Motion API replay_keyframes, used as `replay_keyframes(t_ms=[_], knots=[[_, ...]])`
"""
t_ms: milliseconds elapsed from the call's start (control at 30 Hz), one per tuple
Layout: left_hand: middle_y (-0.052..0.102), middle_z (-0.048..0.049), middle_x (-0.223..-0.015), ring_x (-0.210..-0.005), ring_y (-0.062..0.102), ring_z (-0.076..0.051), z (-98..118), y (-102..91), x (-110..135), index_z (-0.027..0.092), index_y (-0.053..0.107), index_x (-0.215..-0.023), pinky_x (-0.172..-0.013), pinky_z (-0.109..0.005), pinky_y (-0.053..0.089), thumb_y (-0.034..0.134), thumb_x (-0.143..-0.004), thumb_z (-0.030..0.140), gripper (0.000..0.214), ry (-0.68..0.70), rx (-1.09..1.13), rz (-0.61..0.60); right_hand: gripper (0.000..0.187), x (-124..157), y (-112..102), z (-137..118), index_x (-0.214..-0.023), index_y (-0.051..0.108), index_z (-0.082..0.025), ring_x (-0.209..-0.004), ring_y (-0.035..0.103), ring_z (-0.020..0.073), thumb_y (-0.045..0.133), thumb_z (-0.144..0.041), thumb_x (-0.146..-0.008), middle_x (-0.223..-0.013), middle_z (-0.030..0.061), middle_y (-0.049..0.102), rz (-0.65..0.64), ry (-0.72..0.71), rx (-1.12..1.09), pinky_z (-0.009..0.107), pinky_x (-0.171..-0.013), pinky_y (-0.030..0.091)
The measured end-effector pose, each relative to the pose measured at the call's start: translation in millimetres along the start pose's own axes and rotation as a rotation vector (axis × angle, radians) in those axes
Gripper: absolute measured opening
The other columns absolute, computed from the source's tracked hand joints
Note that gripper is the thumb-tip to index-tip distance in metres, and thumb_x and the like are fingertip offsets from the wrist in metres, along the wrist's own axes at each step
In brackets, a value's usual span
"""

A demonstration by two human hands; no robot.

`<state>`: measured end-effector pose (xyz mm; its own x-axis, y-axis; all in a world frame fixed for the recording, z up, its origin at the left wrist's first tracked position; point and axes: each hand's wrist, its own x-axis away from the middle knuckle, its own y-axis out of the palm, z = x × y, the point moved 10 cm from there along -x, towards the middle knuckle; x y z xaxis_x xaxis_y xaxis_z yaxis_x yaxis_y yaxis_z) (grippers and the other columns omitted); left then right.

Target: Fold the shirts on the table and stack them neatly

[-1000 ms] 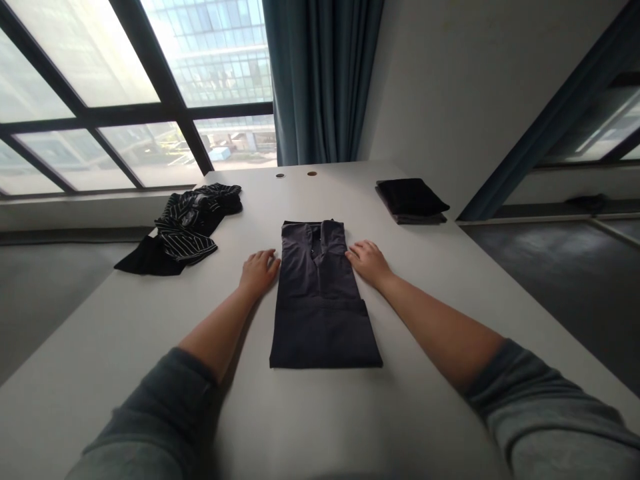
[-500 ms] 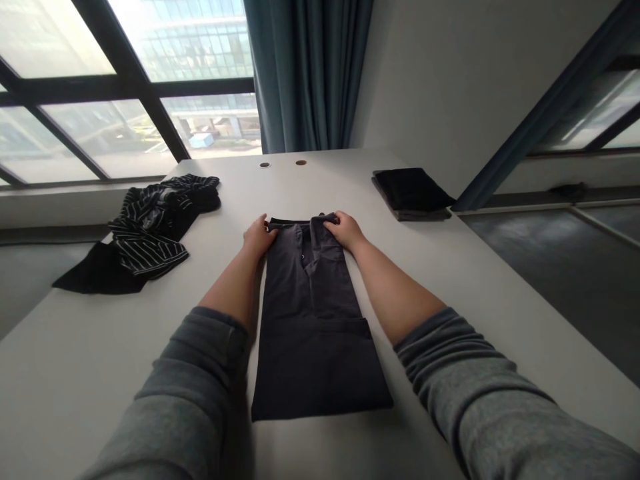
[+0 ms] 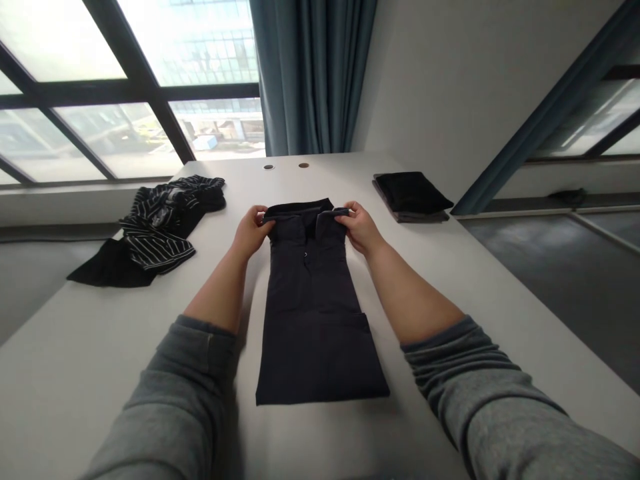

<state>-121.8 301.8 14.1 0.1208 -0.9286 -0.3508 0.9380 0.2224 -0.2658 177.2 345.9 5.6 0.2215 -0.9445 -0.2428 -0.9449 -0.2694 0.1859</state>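
Note:
A pair of dark grey trousers (image 3: 315, 287) lies on the white table in front of me, its legs folded up over the lower part. The waistband is at the far end, with the fly parted and a small fastener showing at the front. My left hand (image 3: 253, 231) pinches the left corner of the waistband between thumb and fingers. At the opposite corner, my right hand (image 3: 361, 228) grips the waistband the same way. Between the hands the waist edge is lifted a little, and its dark inside shows.
A loose heap of black and white striped clothing (image 3: 160, 223) lies on the left of the white table (image 3: 150, 347), with a black garment (image 3: 113, 265) partly under it. Folded dark clothes (image 3: 413, 193) are stacked at the far right. Beyond stand a blue curtain (image 3: 313, 80) and windows.
Both hands have spread slightly apart and raised the waistband, opening its edge further. The fly area lies flatter than before. The view has shifted slightly.

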Motion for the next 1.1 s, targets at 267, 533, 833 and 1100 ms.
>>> replay_keyframes(t_ms=[267, 533, 833, 1100], knots=[[0.077, -0.0057, -0.107, -0.094, 0.072, -0.020, 71, -13.8, 68, 0.019, 0.066, -0.129, -0.092, -0.036, 0.058, 0.072, -0.084, 0.032, 0.047, 0.215, -0.228, -0.093, 0.055, 56, 8, -47, -0.119, 0.060, -0.026, -0.085, 0.068, 0.0168, 0.084, -0.031, -0.071, -0.098, -0.0003, 0.072, -0.065, -0.138, 0.151, 0.034, -0.084, 0.057], [0.080, -0.0039, -0.109, -0.086, 0.074, -0.019, 90, -2.1, 153, 0.023, 0.074, -0.116, -0.080, -0.030, 0.059, 0.058, -0.093, 0.025, 0.028, 0.329, -0.613, -0.271, 0.035, 144, 19, -69, -0.107, 0.073, -0.024, -0.100, 0.068, 0.0201, 0.059, -0.009, -0.079, -0.104, 0.0031, 0.073, -0.252, -0.342, 0.610, 0.035, -0.092, 0.053], [0.074, -0.0035, -0.132, -0.118, 0.071, -0.024, 74, 24.3, 205, 0.028, 0.071, -0.128, -0.106, -0.038, 0.056, 0.058, -0.096, 0.025, 0.035, 0.319, -0.868, -0.533, 0.029, 196, 40, -46, -0.099, 0.070, -0.020, -0.103, 0.066, 0.0234, 0.061, -0.004, -0.077, -0.105, 0.0075, 0.071, -0.601, -0.441, 1.025, 0.038, -0.096, 0.053], [0.078, -0.0076, -0.122, -0.102, 0.077, -0.028, 92, 18.8, 197, 0.026, 0.066, -0.138, -0.089, -0.041, 0.061, 0.048, -0.105, 0.036, 0.039, 0.251, -1.021, -0.290, 0.037, 186, 32, -55, -0.125, 0.069, -0.018, -0.107, 0.070, 0.0251, 0.058, -0.012, -0.091, -0.118, 0.0111, 0.074, -0.386, -0.437, 1.144, 0.039, -0.098, 0.054]])
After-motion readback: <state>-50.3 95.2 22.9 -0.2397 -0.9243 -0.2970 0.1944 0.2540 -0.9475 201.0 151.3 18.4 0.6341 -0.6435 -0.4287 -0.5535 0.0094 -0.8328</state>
